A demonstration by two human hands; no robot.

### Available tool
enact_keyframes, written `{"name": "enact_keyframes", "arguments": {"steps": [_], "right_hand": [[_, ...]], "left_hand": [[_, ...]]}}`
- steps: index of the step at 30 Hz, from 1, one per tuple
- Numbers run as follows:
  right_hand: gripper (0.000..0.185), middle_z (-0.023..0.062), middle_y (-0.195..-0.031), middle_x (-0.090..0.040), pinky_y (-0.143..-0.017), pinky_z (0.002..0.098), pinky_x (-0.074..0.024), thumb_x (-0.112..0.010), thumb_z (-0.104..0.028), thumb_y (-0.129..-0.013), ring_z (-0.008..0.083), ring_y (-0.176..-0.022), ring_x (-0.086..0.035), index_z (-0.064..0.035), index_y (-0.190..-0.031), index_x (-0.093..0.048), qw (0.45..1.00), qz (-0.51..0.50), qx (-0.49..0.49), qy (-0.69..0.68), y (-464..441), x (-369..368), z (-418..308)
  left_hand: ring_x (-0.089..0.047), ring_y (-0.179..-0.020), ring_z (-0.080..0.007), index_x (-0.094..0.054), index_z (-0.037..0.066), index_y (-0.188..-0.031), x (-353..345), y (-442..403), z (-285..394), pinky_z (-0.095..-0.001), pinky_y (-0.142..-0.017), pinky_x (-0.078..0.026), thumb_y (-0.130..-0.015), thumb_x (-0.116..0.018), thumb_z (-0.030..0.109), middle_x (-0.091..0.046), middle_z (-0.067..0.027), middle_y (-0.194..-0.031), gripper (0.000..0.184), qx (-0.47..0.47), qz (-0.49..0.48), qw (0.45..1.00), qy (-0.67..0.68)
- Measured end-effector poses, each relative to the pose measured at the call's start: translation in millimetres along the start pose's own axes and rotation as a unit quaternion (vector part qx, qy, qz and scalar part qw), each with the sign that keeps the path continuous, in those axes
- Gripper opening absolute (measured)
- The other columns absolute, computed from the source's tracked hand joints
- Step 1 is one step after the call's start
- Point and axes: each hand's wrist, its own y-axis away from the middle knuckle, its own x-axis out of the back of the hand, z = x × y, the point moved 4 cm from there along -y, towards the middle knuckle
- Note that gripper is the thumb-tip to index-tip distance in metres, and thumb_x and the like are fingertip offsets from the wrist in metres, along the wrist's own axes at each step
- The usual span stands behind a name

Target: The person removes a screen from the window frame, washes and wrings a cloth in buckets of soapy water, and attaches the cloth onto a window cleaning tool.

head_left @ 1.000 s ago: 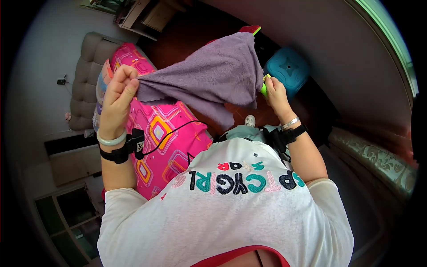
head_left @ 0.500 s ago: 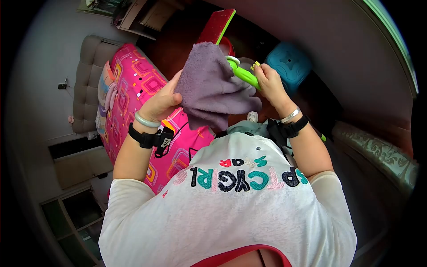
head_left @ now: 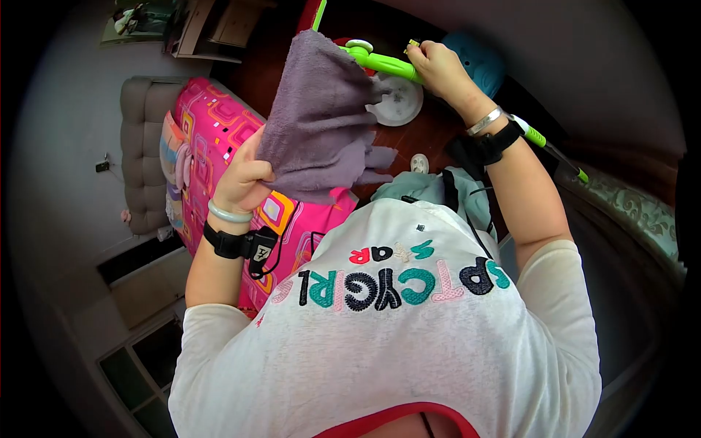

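Observation:
My left hand [head_left: 247,179] grips the lower left edge of a purple-grey cloth [head_left: 318,120], its fingers partly behind the fabric. The cloth hangs over part of a bright green tool [head_left: 383,64] with a white round joint. My right hand [head_left: 444,73] is closed round the right end of the green tool, beside a small yellow piece [head_left: 412,47]. A flat red and green head [head_left: 312,16] sticks out above the cloth at the top edge. The cloth hides the link between head and handle.
A pink patterned bed [head_left: 219,131] with a grey headboard [head_left: 150,157] lies to the left. Beyond my hands are a round white lid or basin [head_left: 398,101] and a blue stool [head_left: 478,62]. A green-tipped pole [head_left: 537,137] passes behind my right forearm.
The cloth, stretched between my hands at first, now hangs from the tool. The tool and its red head have moved up and left. The green-tipped pole shows more on the right.

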Motion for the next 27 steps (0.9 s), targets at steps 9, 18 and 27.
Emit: {"name": "enact_keyframes", "arguments": {"steps": [9, 18, 27], "right_hand": [[0.046, 0.0108, -0.054, -0.052, -0.045, 0.0315, -0.043, -0.04, -0.037, -0.088, 0.0198, -0.045, -0.052, 0.004, -0.076, -0.056, 0.999, 0.012, -0.053, 0.0, -44, 38, 33], [0.032, -0.0018, -0.058, -0.047, -0.035, 0.0175, -0.0263, -0.041, -0.04, -0.092, 0.0042, -0.045, -0.042, -0.0109, -0.086, -0.055, 0.928, -0.209, -0.188, -0.244, 20, 35, 45], [0.022, -0.0028, -0.073, -0.047, -0.06, 0.0221, -0.0376, -0.045, -0.02, -0.093, 0.0055, -0.068, -0.042, -0.0009, -0.087, -0.053, 0.906, -0.307, -0.048, -0.288, 58, -69, -11]], "left_hand": [[-0.038, -0.125, -0.035, -0.029, -0.007, -0.133, -18, 47, -16, -0.0427, -0.107, -0.026, -0.047, -0.04, -0.009, -0.042, -0.0226, -0.131, 0.087, 0.018, -0.025, 0.992, 0.118], [-0.036, -0.124, -0.0399, -0.029, -0.008, -0.133, 26, 72, 12, -0.0424, -0.108, -0.024, -0.038, -0.041, 0.0, -0.041, -0.0248, -0.13, 0.096, -0.206, 0.058, 0.953, 0.216], [-0.037, -0.125, -0.0351, -0.017, -0.009, -0.137, -59, 44, 85, -0.0361, -0.105, -0.029, -0.056, -0.057, 0.001, -0.034, -0.0244, -0.135, 0.091, -0.181, -0.066, 0.974, -0.116]]}}
